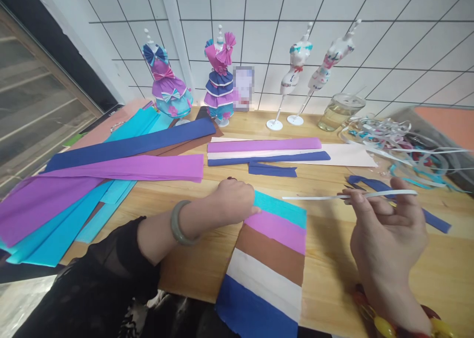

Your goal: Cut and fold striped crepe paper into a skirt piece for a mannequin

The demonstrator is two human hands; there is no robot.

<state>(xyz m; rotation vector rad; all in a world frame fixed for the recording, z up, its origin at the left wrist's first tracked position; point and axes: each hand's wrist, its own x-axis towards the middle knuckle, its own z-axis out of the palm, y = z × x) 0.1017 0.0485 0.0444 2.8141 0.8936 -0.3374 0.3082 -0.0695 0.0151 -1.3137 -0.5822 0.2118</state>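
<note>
A striped sheet of crepe paper lies at the table's front edge, its bands turquoise, purple, brown, white and dark blue. Its blue end hangs over the edge. My left hand is closed at the sheet's upper left corner, the fingertips mostly hidden. To the right of the sheet, my right hand is raised above the table, pinching a thin white strip between thumb and fingers. The strip stretches left over the sheet's turquoise end. Beneath the right hand lie dark blue paper scraps.
Purple paper, dark blue paper and turquoise strips are piled at left. Folded strips lie ahead. Behind stand two dressed mini mannequins, two undressed ones, a glass jar of liquid and tangled ribbon strips.
</note>
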